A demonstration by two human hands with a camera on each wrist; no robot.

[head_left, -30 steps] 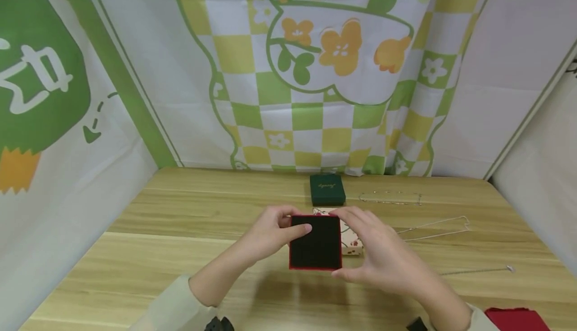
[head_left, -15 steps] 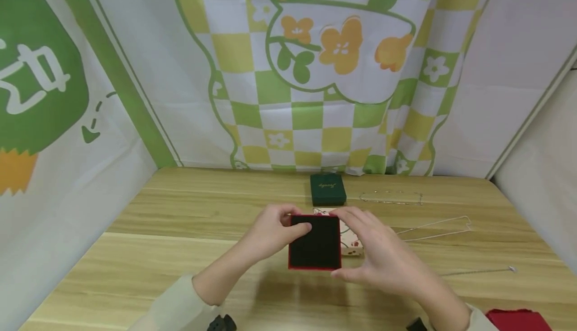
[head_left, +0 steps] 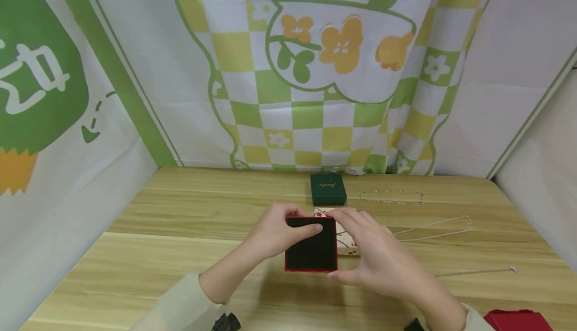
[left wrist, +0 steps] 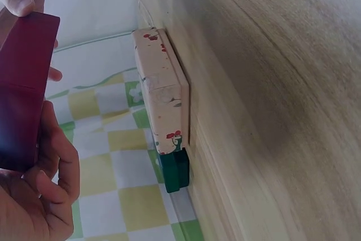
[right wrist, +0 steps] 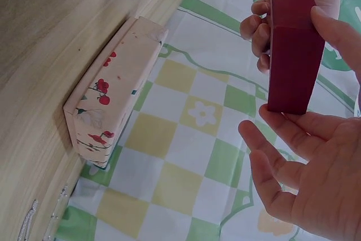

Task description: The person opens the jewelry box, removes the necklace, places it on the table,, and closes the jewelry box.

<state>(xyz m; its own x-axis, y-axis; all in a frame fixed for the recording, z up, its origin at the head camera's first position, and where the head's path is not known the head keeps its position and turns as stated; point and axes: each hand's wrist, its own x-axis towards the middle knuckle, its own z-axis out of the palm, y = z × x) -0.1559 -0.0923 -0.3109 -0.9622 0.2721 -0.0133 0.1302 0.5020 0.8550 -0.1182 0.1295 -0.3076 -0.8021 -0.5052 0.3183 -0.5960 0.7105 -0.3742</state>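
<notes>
A shallow dark red box (head_left: pixel 311 253) with a black inner pad is held up in front of me, tilted toward the head camera. My left hand (head_left: pixel 278 231) grips its left side, thumb lying across the black pad and fingers curled behind. At the right side, my right hand (head_left: pixel 376 253) pinches the box, thumb at the lower corner and forefinger at the upper edge. From the right wrist, the box's plain outer wall (right wrist: pixel 293 55) shows between both hands, and the other right fingers are loosely bent. Behind it a floral cream box (head_left: pixel 347 243) is partly hidden.
A dark green box (head_left: pixel 328 191) with gold lettering stands at the back of the wooden table (head_left: pixel 189 211). Several fine necklaces lie at the right, including one with a small pendant (head_left: pixel 513 269). A red item (head_left: pixel 518 320) sits at the front right. Patterned cloth hangs behind.
The red box has shifted slightly left with both hands. My left thumb reaches a little farther right across the black pad. The boxes and necklaces on the table stay put.
</notes>
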